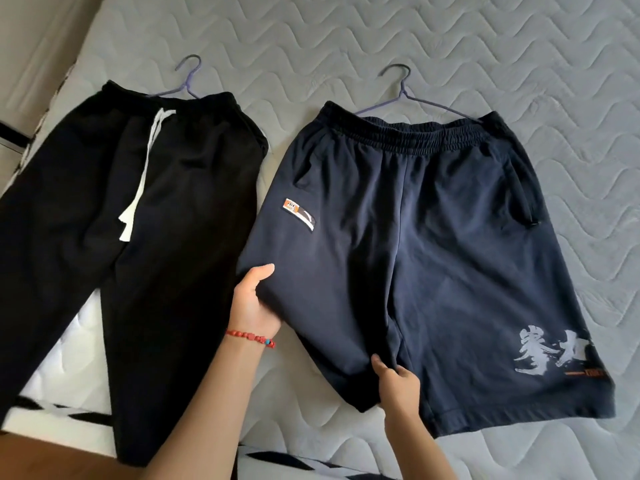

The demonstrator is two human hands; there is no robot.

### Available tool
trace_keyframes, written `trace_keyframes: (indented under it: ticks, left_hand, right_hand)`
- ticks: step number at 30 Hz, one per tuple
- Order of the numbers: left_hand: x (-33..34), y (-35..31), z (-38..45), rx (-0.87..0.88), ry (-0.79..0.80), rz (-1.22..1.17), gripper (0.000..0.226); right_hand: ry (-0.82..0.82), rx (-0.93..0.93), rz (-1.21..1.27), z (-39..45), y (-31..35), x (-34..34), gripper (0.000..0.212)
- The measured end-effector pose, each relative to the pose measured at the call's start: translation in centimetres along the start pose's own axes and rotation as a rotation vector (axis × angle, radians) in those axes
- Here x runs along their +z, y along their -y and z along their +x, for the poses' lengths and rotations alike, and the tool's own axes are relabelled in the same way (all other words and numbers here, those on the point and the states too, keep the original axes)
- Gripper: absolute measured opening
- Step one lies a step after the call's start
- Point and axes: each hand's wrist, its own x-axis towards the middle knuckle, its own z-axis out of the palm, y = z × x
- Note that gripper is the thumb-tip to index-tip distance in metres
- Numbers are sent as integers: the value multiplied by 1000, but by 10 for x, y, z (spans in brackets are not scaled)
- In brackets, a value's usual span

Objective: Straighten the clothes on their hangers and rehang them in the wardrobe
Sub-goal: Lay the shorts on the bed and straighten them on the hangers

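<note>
Navy shorts with a pale print on one leg lie flat on the mattress, their waistband on a purple hanger. My left hand, with a red bead bracelet at the wrist, grips the outer edge of the shorts' left leg, thumb on top. My right hand pinches the hem near the crotch. To the left lie black trousers with a white drawstring, on a second purple hanger.
Both garments rest on a grey quilted mattress. Its near edge has a black-and-white pattern. A strip of brown floor shows at the bottom left. A pale wall or panel stands beyond the mattress's left side.
</note>
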Motion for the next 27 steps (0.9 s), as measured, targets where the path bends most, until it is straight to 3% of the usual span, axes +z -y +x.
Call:
trace_keyframes:
  ticks: [4, 8, 11, 15, 19, 24, 27]
  left_hand:
    - [-10, -8, -8, 59, 87, -35, 46]
    - [-41, -26, -18, 67, 88, 52, 46]
    - [-80, -28, -20, 99, -206, 337, 25]
    - [-132, -25, -23, 154, -607, 738, 26]
    - [-149, -14, -19, 279, -747, 1117, 28]
    - [-141, -2, -14, 317, -892, 1067, 29]
    - [-133, 4, -19, 204, -952, 939, 37]
  right_hand:
    - [55, -65, 37, -7, -2, 2, 16]
    - [92, -117, 41, -16, -7, 1, 15]
    - [108, -153, 29, -20, -11, -1, 14]
    - [133, -191, -83, -17, -15, -2, 19]
    - [206, -129, -298, -12, -19, -9, 31]
    - [84, -41, -201, -17, -27, -29, 46]
    - [-47, 56, 126, -20, -29, -52, 44]
